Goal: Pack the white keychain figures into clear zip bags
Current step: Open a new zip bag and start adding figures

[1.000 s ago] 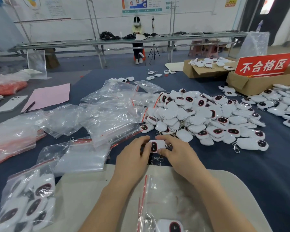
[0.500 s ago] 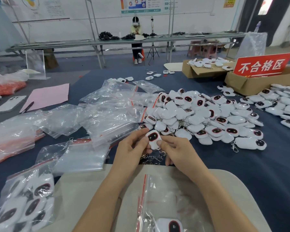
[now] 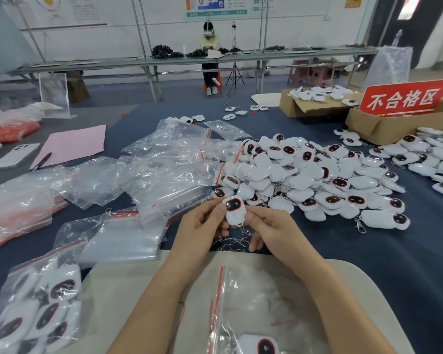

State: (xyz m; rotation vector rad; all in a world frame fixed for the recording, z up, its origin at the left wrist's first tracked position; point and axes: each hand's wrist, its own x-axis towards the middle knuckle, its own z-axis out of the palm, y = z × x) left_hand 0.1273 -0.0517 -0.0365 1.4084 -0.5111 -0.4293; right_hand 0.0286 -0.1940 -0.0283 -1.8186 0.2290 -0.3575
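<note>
Left grip [image 3: 198,229], right grip [image 3: 273,229] side by side, fingertips pinching.

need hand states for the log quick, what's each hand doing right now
Left hand: closed, pinching the white keychain figure at its left side.
Right hand: closed, pinching the same figure at its lower right edge.

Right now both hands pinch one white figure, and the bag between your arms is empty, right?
Not quite. The left hand and right hand do pinch one figure, but the bag between the arms is not empty: the head view shows a second figure lying in it.
</note>
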